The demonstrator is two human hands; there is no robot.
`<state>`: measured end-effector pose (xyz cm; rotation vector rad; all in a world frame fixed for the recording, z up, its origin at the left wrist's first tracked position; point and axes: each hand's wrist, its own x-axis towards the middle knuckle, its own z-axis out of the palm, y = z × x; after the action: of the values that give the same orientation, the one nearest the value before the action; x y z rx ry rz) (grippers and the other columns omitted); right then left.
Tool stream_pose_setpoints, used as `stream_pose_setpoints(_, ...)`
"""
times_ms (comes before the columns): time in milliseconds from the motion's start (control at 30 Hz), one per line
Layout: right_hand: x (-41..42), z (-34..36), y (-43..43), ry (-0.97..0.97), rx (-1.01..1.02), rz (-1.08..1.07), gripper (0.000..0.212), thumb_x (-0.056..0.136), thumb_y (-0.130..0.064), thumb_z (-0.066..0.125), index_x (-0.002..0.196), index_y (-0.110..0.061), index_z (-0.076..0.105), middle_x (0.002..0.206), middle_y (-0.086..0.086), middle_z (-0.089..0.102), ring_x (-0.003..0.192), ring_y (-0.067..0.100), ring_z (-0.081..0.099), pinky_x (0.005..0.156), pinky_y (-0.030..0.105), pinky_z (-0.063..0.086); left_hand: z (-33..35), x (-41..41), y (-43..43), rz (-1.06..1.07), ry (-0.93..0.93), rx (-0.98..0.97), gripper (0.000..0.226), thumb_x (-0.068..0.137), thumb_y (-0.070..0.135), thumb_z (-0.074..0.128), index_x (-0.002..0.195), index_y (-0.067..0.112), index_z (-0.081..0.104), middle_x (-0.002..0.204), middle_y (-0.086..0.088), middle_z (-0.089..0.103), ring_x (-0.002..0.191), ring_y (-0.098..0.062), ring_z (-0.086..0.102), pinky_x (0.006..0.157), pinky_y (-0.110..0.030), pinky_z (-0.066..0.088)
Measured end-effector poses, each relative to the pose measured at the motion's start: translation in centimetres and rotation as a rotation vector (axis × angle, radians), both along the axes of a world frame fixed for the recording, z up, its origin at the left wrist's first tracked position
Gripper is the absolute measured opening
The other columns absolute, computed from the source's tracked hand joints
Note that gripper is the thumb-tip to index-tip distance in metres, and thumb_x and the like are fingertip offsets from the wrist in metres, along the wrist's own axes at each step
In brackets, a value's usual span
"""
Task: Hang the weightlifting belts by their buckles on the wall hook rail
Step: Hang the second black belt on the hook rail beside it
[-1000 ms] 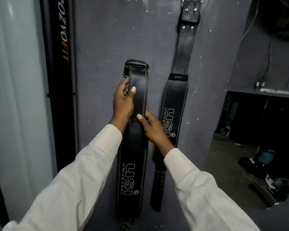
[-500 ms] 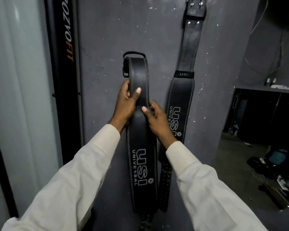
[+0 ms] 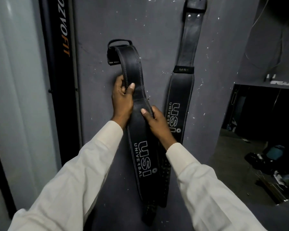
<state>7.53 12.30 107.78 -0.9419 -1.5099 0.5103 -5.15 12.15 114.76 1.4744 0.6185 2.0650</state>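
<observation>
Both hands — left (image 3: 122, 99), right (image 3: 155, 120) — grip the belt (image 3: 137, 90); the hung belt's (image 3: 182, 84) buckle is cut off above.

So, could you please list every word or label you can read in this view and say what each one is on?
"USI UNIVERSAL": held belt, gripped by the left hand and right hand.
"USI UNIVERSAL": hanging belt, partly covered by the right hand.
"USI": small tab on the hanging belt.
"OZVOFIT": black vertical panel, cut off at the top edge.
Nothing else is readable.
</observation>
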Motion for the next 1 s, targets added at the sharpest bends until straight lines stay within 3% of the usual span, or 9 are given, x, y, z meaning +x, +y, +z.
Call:
stream_pose_setpoints(100, 0.9, -1.5, 0.0, 0.01, -0.097, 0.156, 0.038, 0.089, -0.045, 0.065, 0.117, -0.019, 0.062, 0.116, 0.001, 0.072, 0.112, 0.018, 0.068, 0.101, 0.045, 0.053, 0.8, -0.2, 0.3, -0.007, -0.021, 0.017, 0.036, 0.094, -0.006, 0.054, 0.13, -0.011, 0.05, 0.122, -0.031, 0.064, 0.101, -0.018, 0.062, 0.096, -0.032, 0.05)
stream_pose_setpoints(233, 0.8, -2.5, -0.4, 0.026, -0.005, 0.08, 0.027, 0.097, -0.022, 0.062, 0.121, -0.01, 0.057, 0.111, -0.005, 0.071, 0.104, 0.004, 0.067, 0.093, 0.025, 0.053, 1.1, -0.1, 0.7, -0.02, -0.057, -0.009, 0.039, 0.094, -0.004, 0.055, 0.132, -0.009, 0.049, 0.127, -0.032, 0.062, 0.108, -0.025, 0.062, 0.105, -0.046, 0.048)
stream_pose_setpoints(333, 1.0, -2.3, -0.8, 0.071, 0.007, 0.109, 0.026, 0.098, -0.016, 0.061, 0.12, -0.004, 0.056, 0.113, 0.003, 0.07, 0.104, 0.008, 0.067, 0.091, 0.024, 0.054, 0.8, 0.2, 1.1, -0.037, -0.088, -0.038, 0.041, 0.094, -0.004, 0.055, 0.134, -0.01, 0.048, 0.13, -0.033, 0.06, 0.112, -0.029, 0.062, 0.109, -0.053, 0.045)
stream_pose_setpoints(500, 2.2, -4.3, -1.2, 0.05, -0.084, 0.124, 0.029, 0.097, -0.022, 0.063, 0.122, -0.011, 0.053, 0.113, 0.0, 0.07, 0.106, 0.011, 0.068, 0.093, 0.032, 0.056, 0.7, 0.7, 1.3, -0.032, -0.066, -0.048, 0.041, 0.094, -0.004, 0.055, 0.134, -0.008, 0.049, 0.131, -0.029, 0.061, 0.122, -0.041, 0.06, 0.109, -0.049, 0.047)
stream_pose_setpoints(567, 2.0, -4.7, -1.1, 0.046, -0.045, 0.003, 0.028, 0.094, -0.029, 0.066, 0.117, -0.016, 0.056, 0.107, -0.002, 0.072, 0.101, 0.012, 0.07, 0.092, 0.039, 0.058, 0.8, 1.0, 1.4, -0.046, -0.083, -0.056, 0.041, 0.094, -0.004, 0.055, 0.134, -0.008, 0.05, 0.131, -0.03, 0.061, 0.117, -0.037, 0.064, 0.108, -0.048, 0.048)
stream_pose_setpoints(633, 1.9, -4.6, -1.4, 0.051, -0.025, -0.06, 0.029, 0.092, -0.035, 0.067, 0.114, -0.02, 0.057, 0.103, -0.003, 0.074, 0.097, 0.012, 0.071, 0.09, 0.043, 0.059, 1.0, 1.2, 1.3, -0.041, -0.108, -0.066, 0.04, 0.094, -0.005, 0.055, 0.134, -0.008, 0.05, 0.13, -0.029, 0.062, 0.11, -0.026, 0.065, 0.103, -0.038, 0.052)
stream_pose_setpoints(733, 2.6, -4.9, -1.9, 0.035, -0.088, -0.031, 0.03, 0.09, -0.039, 0.068, 0.115, -0.024, 0.058, 0.104, -0.005, 0.074, 0.098, 0.009, 0.071, 0.09, 0.041, 0.059, 1.3, 1.1, 1.2, -0.034, -0.136, -0.065, 0.038, 0.095, -0.005, 0.055, 0.133, -0.003, 0.054, 0.127, -0.023, 0.065, 0.106, -0.021, 0.066, 0.096, -0.029, 0.056)
stream_pose_setpoints(900, 3.3, -6.7, -2.4, -0.023, -0.107, -0.113, 0.029, 0.093, -0.042, 0.065, 0.114, -0.023, 0.056, 0.102, -0.006, 0.074, 0.095, 0.007, 0.071, 0.091, 0.042, 0.058, 1.9, 1.4, 0.6, -0.027, -0.142, -0.021, 0.037, 0.094, -0.006, 0.055, 0.13, -0.005, 0.055, 0.127, -0.026, 0.064, 0.109, -0.028, 0.066, 0.101, -0.041, 0.054)
stream_pose_setpoints(1000, 3.1, -6.3, -2.8, -0.028, -0.055, -0.178, 0.03, 0.093, -0.046, 0.062, 0.111, -0.023, 0.054, 0.098, -0.005, 0.074, 0.089, 0.009, 0.072, 0.085, 0.041, 0.06, 2.4, 1.8, 0.5, -0.036, -0.13, 0.002, 0.036, 0.094, -0.005, 0.055, 0.13, -0.007, 0.054, 0.125, -0.028, 0.065, 0.106, -0.026, 0.067, 0.096, -0.031, 0.056)
